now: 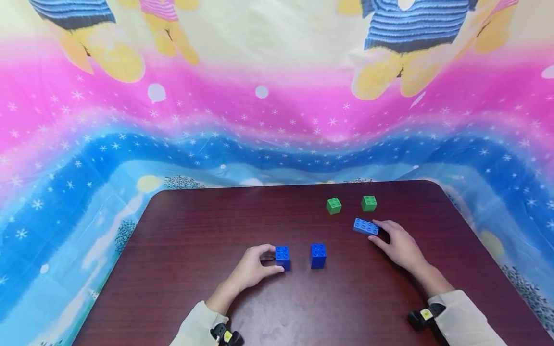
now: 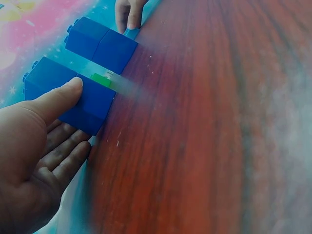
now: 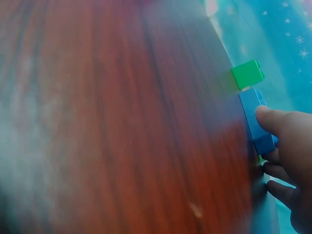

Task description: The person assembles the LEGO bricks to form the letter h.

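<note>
The left hand (image 1: 252,268) pinches the left stack (image 1: 283,257), two dark blue bricks joined one on the other and standing upright on the table (image 1: 216,221). Its thumb presses the near side, while the other fingers reach round behind; the grip is about as wide as the stack. The right stack (image 1: 318,256), also dark blue and two bricks high, stands just beside it, with a gap between the two.

The right hand (image 1: 402,247) holds the light blue brick (image 1: 365,226) by its right end in a narrow pinch between thumb and fingers. This brick is long, studs up, and lies farther back than both stacks. Whether its underside touches the table cannot be told.

Behind it, near the table's far edge, are the left green brick (image 1: 333,206) and the right green brick (image 1: 369,203), apart from each other, studs up. A patterned cloth (image 1: 268,120) in pink and blue hangs beyond the table. Each wrist bears a small black camera (image 1: 420,319) by a pale sleeve (image 1: 465,317).
</note>
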`<state>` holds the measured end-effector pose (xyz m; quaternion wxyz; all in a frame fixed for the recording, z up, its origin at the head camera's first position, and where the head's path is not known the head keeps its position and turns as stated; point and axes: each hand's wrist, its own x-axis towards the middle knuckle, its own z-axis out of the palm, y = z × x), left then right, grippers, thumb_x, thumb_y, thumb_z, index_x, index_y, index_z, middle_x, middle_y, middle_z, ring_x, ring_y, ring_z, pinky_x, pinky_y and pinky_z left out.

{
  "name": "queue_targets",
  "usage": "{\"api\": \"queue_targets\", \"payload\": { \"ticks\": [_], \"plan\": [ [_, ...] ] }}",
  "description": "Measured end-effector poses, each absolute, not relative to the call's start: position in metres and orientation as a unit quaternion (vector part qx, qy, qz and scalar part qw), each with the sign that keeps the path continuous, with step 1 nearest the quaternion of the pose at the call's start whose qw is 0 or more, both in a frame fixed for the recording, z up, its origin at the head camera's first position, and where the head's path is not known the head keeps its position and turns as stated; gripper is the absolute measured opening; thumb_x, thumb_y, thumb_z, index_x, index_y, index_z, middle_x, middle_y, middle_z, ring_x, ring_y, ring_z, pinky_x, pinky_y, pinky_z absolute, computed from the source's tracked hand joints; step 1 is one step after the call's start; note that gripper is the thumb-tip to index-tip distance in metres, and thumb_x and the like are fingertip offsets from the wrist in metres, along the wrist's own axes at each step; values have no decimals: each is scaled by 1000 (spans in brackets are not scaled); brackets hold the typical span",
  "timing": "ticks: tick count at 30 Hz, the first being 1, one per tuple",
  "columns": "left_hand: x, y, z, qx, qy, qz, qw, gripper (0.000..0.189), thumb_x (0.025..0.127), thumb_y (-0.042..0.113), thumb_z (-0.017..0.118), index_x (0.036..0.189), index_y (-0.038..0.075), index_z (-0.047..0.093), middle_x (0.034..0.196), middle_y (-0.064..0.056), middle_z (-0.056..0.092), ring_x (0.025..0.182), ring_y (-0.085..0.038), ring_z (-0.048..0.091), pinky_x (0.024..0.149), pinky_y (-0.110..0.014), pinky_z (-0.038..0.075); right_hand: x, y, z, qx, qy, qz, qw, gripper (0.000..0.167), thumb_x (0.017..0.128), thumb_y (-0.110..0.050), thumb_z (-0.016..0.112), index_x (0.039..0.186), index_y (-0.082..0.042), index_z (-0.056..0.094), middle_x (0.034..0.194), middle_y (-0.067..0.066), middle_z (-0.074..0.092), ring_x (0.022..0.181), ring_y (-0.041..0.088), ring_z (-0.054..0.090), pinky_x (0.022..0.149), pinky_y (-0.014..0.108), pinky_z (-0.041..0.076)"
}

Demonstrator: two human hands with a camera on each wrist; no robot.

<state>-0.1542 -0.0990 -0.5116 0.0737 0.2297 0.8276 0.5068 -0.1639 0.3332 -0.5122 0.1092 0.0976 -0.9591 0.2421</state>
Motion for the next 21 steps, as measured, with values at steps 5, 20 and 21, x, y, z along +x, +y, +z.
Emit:
{"api": "queue_targets", "payload": {
  "ticks": [5, 20, 21],
  "plan": [
    [-155, -99, -513, 234, 828, 504, 69, 36, 81, 15, 88, 108, 2, 68, 105, -10, 74, 100, -23, 73, 88, -32, 58, -164, 331, -512, 93, -958, 243, 124, 47, 91, -17, 78, 132, 2, 63, 123, 24, 64, 111, 42, 61, 89, 63, 50],
    [-155, -99, -514, 241, 824, 509, 63, 34, 81, 13, 88, 106, 1, 68, 103, -11, 75, 99, -24, 73, 88, -32, 58, -159, 331, -507, 91, -957, 254, 111, 43, 91, -13, 77, 130, 2, 65, 124, 26, 65, 114, 44, 61, 93, 64, 49],
    [-155, -99, -513, 239, 824, 510, 65, 34, 81, 14, 88, 106, 2, 68, 104, -11, 75, 99, -24, 73, 88, -32, 58, -158, 331, -507, 89, -956, 254, 112, 43, 91, -14, 77, 129, 2, 65, 124, 26, 65, 113, 44, 61, 93, 64, 49]
  ]
}}
